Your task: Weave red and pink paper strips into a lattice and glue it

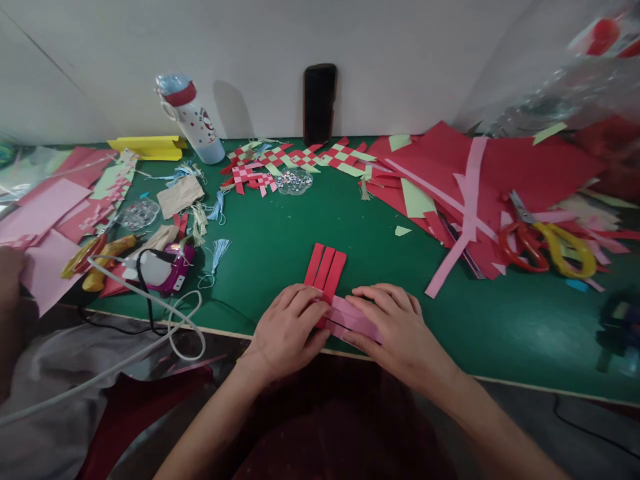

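Near the front edge of the green table, red paper strips (326,267) cross pink paper strips (356,320). The red ones point away from me, the pink ones to the right. My left hand (295,327) is closed over the crossing, its fingers pressing the paper and hiding part of it. On the right, my right hand (393,323) grips the pink strips with the thumb below and the fingers above. Behind them lie woven red, pink and green paper pieces (305,158) and a clear dish of small gems (294,181).
Red paper sheets (530,173) and scissors (550,243) lie at the right. A phone (320,103) and a bottle (193,123) stand by the wall. At the left are tassels (218,257), a purple glue-gun-like device (175,267) with a white cable, and another person's hand (9,270).
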`<state>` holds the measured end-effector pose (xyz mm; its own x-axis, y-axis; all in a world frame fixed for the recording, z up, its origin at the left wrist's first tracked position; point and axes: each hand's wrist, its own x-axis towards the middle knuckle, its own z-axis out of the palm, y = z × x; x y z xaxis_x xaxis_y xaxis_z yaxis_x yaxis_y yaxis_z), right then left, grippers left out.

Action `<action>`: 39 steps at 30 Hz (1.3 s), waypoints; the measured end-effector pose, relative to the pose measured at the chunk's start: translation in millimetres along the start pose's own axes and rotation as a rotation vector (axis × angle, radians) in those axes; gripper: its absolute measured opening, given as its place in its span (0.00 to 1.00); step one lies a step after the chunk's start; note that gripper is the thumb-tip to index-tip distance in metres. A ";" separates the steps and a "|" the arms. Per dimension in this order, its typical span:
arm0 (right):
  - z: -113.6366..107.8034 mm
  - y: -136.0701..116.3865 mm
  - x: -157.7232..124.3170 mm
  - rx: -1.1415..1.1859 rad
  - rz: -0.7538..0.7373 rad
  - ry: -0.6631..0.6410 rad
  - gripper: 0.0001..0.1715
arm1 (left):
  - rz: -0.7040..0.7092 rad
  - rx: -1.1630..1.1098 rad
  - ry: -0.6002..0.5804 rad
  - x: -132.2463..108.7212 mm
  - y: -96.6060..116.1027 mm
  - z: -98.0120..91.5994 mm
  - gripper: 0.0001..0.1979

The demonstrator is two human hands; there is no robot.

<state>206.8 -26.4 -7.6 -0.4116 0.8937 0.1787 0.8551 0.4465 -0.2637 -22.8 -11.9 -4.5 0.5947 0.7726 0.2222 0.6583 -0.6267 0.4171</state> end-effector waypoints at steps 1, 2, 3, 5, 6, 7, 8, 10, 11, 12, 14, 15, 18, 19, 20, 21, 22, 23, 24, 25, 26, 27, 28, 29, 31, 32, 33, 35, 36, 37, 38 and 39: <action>0.5 0.1 -0.3 -0.002 0.000 0.002 0.30 | -0.002 -0.001 0.000 0.1 0.1 0.0 0.13; 1.0 0.1 -0.6 -0.001 0.000 0.002 0.30 | -0.003 -0.002 -0.002 0.3 0.3 0.1 0.13; 1.4 0.2 -0.9 0.000 0.001 0.002 0.31 | -0.005 -0.002 -0.001 0.5 0.6 0.2 0.13; 2.4 0.7 -1.4 -0.002 0.006 -0.003 0.32 | -0.009 0.001 0.001 0.6 1.4 0.7 0.13; 2.8 1.2 -1.7 -0.004 0.007 -0.006 0.33 | -0.010 0.003 0.003 0.4 1.6 0.9 0.14; 3.3 1.8 -1.9 -0.008 0.006 -0.008 0.33 | -0.008 0.003 0.009 0.0 1.5 1.1 0.14; 3.6 2.4 -2.0 -0.012 0.004 -0.008 0.33 | -0.002 0.001 0.019 -0.5 0.8 0.9 0.15; 3.8 3.1 -2.1 -0.020 -0.010 0.001 0.35 | 0.028 -0.017 0.044 -1.3 -2.4 -1.0 0.17; 3.6 2.7 -2.1 -0.026 -0.021 0.012 0.35 | 0.045 -0.028 0.060 -1.1 -5.1 -3.0 0.17; 3.2 1.6 -2.1 -0.034 -0.036 0.028 0.35 | 0.058 -0.033 0.075 -0.2 -8.5 -5.8 0.17; 1.7 -3.1 -2.5 -0.051 -0.072 0.063 0.34 | 0.061 -0.008 0.090 4.6 -16.5 -13.1 0.16; 1.0 -6.7 -2.9 -0.058 -0.093 0.076 0.32 | 0.055 0.032 0.087 8.7 -20.7 -17.1 0.18; 0.5 -18.4 -5.4 -0.063 -0.161 0.077 0.27 | 0.099 0.082 0.020 26.8 -32.0 -25.7 0.27; 1.3 -21.5 -6.5 -0.069 -0.180 0.070 0.26 | 0.117 0.090 0.020 33.8 -35.1 -26.5 0.29; 2.6 -23.6 -7.8 -0.077 -0.196 0.063 0.26 | 0.143 0.098 0.005 40.8 -37.8 -26.2 0.29; 4.2 -24.8 -9.0 -0.087 -0.207 0.056 0.27 | 0.168 0.107 -0.006 47.3 -40.2 -24.8 0.28; 6.1 -25.0 -10.1 -0.096 -0.219 0.052 0.28 | 0.184 0.119 -0.023 53.1 -42.6 -22.5 0.28; 8.1 -24.5 -11.1 -0.106 -0.233 0.047 0.29 | 0.200 0.135 -0.042 58.0 -45.0 -19.8 0.27; 10.0 -23.5 -11.9 -0.114 -0.248 0.044 0.31 | 0.207 0.156 -0.066 61.8 -47.4 -16.9 0.27; 11.7 -22.3 -12.6 -0.122 -0.266 0.044 0.32 | 0.209 0.178 -0.084 64.5 -49.8 -14.0 0.27; 13.3 -21.2 -13.2 -0.131 -0.284 0.047 0.33 | 0.211 0.198 -0.103 66.3 -52.2 -11.5 0.26; 14.7 -20.3 -13.6 -0.142 -0.298 0.050 0.34 | 0.211 0.212 -0.116 67.4 -54.4 -9.5 0.26; 15.8 -19.6 -14.0 -0.152 -0.307 0.052 0.34 | 0.214 0.222 -0.123 68.0 -56.4 -8.0 0.25; 16.8 -19.2 -14.3 -0.161 -0.310 0.052 0.34 | 0.217 0.224 -0.128 68.4 -58.0 -7.2 0.24; 17.8 -19.0 -15.0 -0.172 -0.311 0.050 0.34 | 0.222 0.219 -0.129 69.6 -60.0 -7.1 0.22; 17.7 -18.9 -15.2 -0.173 -0.309 0.046 0.34 | 0.222 0.215 -0.130 70.6 -60.3 -7.8 0.22; 17.2 -18.7 -15.4 -0.171 -0.309 0.044 0.34 | 0.222 0.213 -0.135 72.1 -60.4 -8.7 0.22; 14.6 -18.3 -14.5 -0.153 -0.309 0.038 0.33 | 0.222 0.213 -0.155 75.8 -59.8 -11.3 0.22; 12.7 -18.2 -13.0 -0.141 -0.303 0.036 0.33 | 0.221 0.215 -0.167 77.8 -59.5 -12.7 0.22; 10.7 -18.4 -10.6 -0.129 -0.289 0.034 0.33 | 0.217 0.215 -0.181 79.7 -59.2 -14.0 0.23; 8.7 -19.1 -7.1 -0.116 -0.270 0.037 0.32 | 0.209 0.213 -0.192 81.3 -59.0 -15.1 0.23; 6.9 -20.4 -2.5 -0.104 -0.243 0.044 0.32 | 0.199 0.209 -0.201 82.6 -59.0 -16.0 0.23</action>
<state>188.2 -37.5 -9.2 -0.5962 0.7573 0.2665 0.7618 0.6384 -0.1100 -19.9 90.5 3.4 0.7863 0.6106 0.0940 0.5881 -0.7864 0.1889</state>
